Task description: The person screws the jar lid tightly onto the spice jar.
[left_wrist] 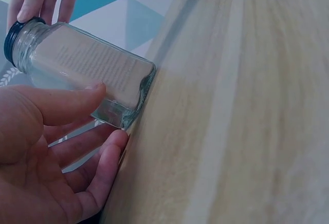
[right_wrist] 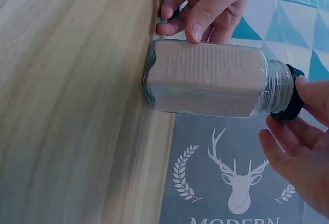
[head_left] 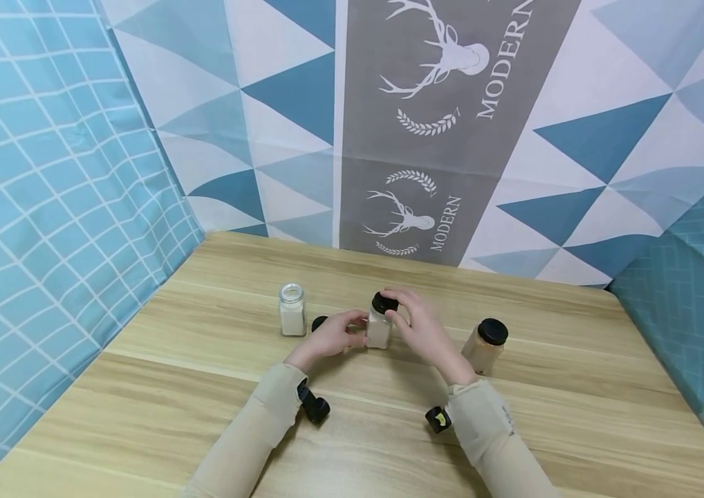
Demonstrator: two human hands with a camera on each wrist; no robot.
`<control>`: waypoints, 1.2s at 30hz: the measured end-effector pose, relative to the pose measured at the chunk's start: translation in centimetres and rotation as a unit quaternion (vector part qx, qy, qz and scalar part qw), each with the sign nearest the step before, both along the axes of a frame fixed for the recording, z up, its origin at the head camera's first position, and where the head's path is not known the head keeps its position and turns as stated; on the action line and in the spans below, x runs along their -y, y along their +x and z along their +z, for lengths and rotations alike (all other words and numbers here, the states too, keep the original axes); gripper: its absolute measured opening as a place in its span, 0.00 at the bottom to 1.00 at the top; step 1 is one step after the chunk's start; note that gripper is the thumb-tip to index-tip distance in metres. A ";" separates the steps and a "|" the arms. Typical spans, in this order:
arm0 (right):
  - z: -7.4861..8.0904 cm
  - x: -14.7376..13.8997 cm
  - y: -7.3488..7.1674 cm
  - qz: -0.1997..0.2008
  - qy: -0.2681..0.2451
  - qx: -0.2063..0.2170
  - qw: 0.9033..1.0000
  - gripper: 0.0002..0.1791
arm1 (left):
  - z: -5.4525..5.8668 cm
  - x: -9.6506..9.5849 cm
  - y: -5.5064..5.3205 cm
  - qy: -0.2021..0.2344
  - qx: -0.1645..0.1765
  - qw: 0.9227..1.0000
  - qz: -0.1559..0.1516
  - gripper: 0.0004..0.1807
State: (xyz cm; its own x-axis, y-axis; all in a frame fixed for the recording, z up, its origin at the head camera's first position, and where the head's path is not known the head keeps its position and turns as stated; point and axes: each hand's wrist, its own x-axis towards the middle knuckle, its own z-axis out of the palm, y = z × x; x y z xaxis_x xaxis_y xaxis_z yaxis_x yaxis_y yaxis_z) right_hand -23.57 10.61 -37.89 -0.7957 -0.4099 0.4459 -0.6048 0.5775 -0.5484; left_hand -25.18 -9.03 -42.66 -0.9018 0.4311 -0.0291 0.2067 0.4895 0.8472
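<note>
A square glass jar [head_left: 379,330] of pale powder stands upright on the table, text showing through its side. On its threaded neck sits a black lid [right_wrist: 291,94], slightly tilted. My right hand [head_left: 422,330] pinches this lid between thumb and fingers. Beside the jar's left side is my left hand [head_left: 335,332], its thumb [left_wrist: 67,105] at the glass and its fingers loosely bent without wrapping round. Partly hidden behind the left hand is a black round thing [head_left: 319,322], perhaps another lid. An uncapped jar [head_left: 292,319] of white powder stands farther left.
To the right of my right hand stands another jar [head_left: 483,350] with a black lid and light brown contents. The wooden table [head_left: 352,443] meets a patterned cloth backdrop [head_left: 402,138] at the back and a blue gridded cloth [head_left: 47,173] on the left.
</note>
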 end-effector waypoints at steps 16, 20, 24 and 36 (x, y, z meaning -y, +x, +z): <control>-0.9 0.3 -0.2 0.009 -0.002 -0.016 1.000 0.17 | -0.1 0.0 -0.1 -0.007 -0.011 1.000 0.001 0.28; -1.0 0.2 -0.1 0.008 -0.003 -0.017 1.000 0.18 | -0.2 0.1 -0.1 -0.002 -0.004 1.000 0.003 0.28; -1.0 0.0 0.0 0.008 0.001 -0.017 1.000 0.19 | -0.3 0.1 -0.1 -0.006 -0.003 1.000 0.004 0.28; -1.1 0.0 0.1 0.001 -0.016 -0.012 1.000 0.19 | -0.3 0.0 -0.2 -0.011 -0.013 1.000 0.004 0.27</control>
State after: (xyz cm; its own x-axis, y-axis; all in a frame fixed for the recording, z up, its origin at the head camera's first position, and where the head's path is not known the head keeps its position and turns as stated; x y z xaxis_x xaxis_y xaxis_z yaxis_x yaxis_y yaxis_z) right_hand -23.45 10.60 -39.02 -0.7845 -0.3963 0.4769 -0.6182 0.5597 -0.5518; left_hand -25.40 -9.04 -42.99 -0.9058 0.4234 -0.0158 0.2238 0.5098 0.8307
